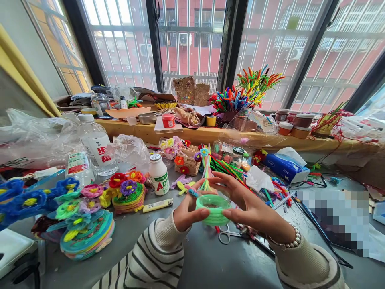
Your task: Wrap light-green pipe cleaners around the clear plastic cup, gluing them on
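My left hand (189,209) and my right hand (251,202) hold a small round cup wrapped in pale green fuzzy coils (214,216) between them. Both thumbs press on its near side, and the other fingers reach round its sides and back. A clear rim shows above the coils. Just behind the cup stands a bunch of pale pipe cleaners (207,172). Scissors (225,235) lie on the table below my right hand. A yellow lighter (158,205) rests to the left of my left hand, near a white bottle (159,176) with a green label.
Pipe-cleaner flowers on a round coiled base (87,233) stand at left. Behind them are a large plastic bottle (98,148) and clear bags. A blue tissue pack (285,166) and a black cable (319,228) lie at right. Paint jars (300,126) line the sill.
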{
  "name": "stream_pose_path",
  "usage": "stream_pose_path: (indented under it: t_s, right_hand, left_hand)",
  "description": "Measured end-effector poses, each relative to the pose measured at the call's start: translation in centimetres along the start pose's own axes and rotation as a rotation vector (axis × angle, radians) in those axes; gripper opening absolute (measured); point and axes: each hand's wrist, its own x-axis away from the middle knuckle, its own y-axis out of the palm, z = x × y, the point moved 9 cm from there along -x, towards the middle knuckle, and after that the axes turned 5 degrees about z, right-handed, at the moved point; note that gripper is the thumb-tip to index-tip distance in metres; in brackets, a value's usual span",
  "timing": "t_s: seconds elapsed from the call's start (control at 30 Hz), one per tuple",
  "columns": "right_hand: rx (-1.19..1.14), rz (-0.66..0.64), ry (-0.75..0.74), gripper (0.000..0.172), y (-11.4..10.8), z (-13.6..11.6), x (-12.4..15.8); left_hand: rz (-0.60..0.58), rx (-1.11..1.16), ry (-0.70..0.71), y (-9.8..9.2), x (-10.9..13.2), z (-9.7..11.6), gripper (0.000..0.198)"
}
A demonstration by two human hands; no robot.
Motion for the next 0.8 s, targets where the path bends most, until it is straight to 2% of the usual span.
stream_pose_path:
  t_s: [0.13,0.3,0.63,0.8]
  right_hand:
    - [0.046,0.09,-0.035,0.067,-0.4,0.2,-0.2]
    - [0.111,0.105,-0.028,0.067,0.0,0.2,-0.4]
    - [0.363,0.165,-0.126,0.063,-0.8,-2.2,0.1]
    - [0.478,0.188,-0.131,0.064,-0.2,-2.7,0.1]
  left_hand:
    - [0.053,0.073,0.022,-0.5,-0.5,-0.4,0.091]
    - [0.112,0.038,0.021,-1.6,-0.8,-1.0,0.096]
    - [0.198,0.038,-0.026,-1.9,-0.1,-0.7,0.09]
    - [0.231,0.046,-0.029,-2.1,0.0,-0.8,0.099]
